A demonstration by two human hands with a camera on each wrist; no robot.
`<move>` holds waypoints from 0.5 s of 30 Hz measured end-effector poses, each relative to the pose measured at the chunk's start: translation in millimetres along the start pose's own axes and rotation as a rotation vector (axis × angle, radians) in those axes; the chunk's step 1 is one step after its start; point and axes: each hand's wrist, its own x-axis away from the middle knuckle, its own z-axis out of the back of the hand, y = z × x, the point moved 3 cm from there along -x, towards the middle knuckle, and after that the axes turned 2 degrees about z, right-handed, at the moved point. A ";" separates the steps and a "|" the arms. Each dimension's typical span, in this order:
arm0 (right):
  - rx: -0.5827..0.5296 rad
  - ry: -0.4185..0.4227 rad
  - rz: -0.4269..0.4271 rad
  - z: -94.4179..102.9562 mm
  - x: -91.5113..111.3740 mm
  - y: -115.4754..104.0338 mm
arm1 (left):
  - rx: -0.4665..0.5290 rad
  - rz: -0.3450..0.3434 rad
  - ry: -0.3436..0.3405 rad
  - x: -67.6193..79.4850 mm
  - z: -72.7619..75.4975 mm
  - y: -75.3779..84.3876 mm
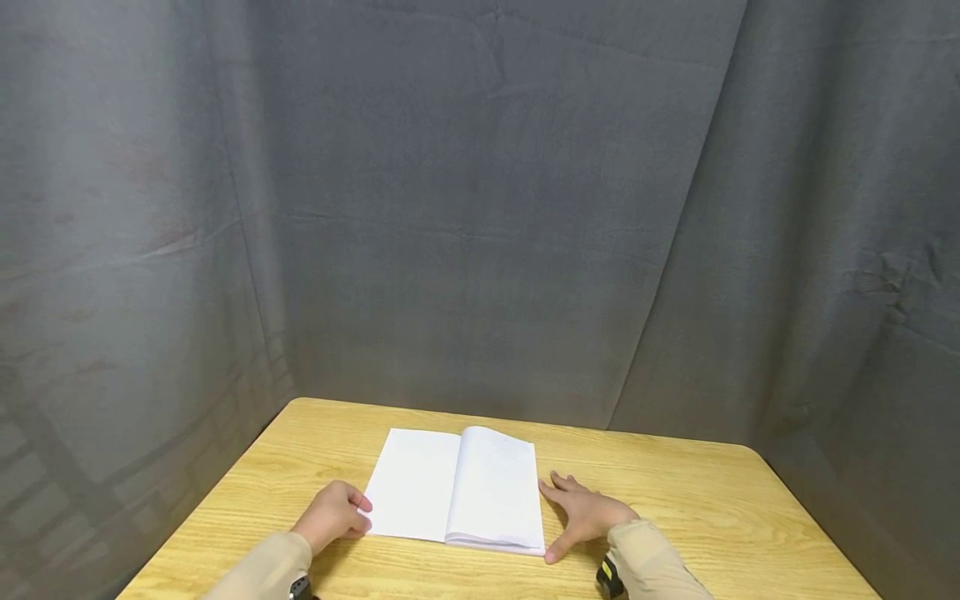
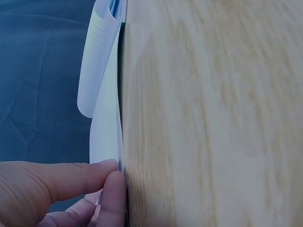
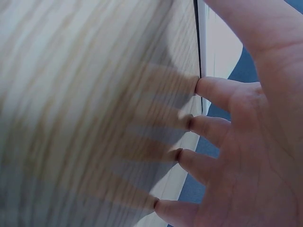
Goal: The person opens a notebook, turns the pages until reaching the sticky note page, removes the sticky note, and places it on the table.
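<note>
An open notebook (image 1: 495, 487) with white pages lies on the wooden table, its right-hand pages bulging up near the spine. At its lower left edge my left hand (image 1: 335, 515) pinches the page edge between thumb and fingers. In the left wrist view, the left hand's thumb and forefinger (image 2: 85, 177) meet on that thin edge. My right hand (image 1: 588, 512) is spread beside the notebook's right edge, thumb near its lower right corner. The right wrist view has the right hand's fingertips (image 3: 203, 87) touching the tabletop, with the forefinger close against the notebook's edge.
The light wooden table (image 1: 697, 500) has rounded far corners. Grey curtains (image 1: 480, 208) hang behind it and along both sides. A dark band (image 1: 610, 577) sits at the right wrist, and a dark device (image 1: 300, 588) at the left.
</note>
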 end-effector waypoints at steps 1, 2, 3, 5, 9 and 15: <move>-0.002 0.000 0.000 0.0 0.0 0.2 | -0.007 -0.003 0.002 0.1 0.0 0.0; -0.005 -0.001 -0.001 -0.1 -0.1 0.4 | -0.021 -0.004 0.008 0.1 0.0 -0.3; -0.006 -0.001 -0.002 -0.3 -0.1 0.8 | -0.039 -0.007 0.013 -0.1 0.0 -0.6; -0.007 -0.002 -0.003 -0.5 -0.2 1.5 | -0.081 -0.011 0.021 0.1 0.5 -1.0; -0.008 -0.003 -0.008 -1.0 -0.9 2.7 | -0.137 -0.016 0.043 -0.4 1.4 -2.3; -0.006 -0.001 -0.005 -1.1 -1.3 2.4 | -0.139 -0.038 0.052 -0.1 2.5 -2.2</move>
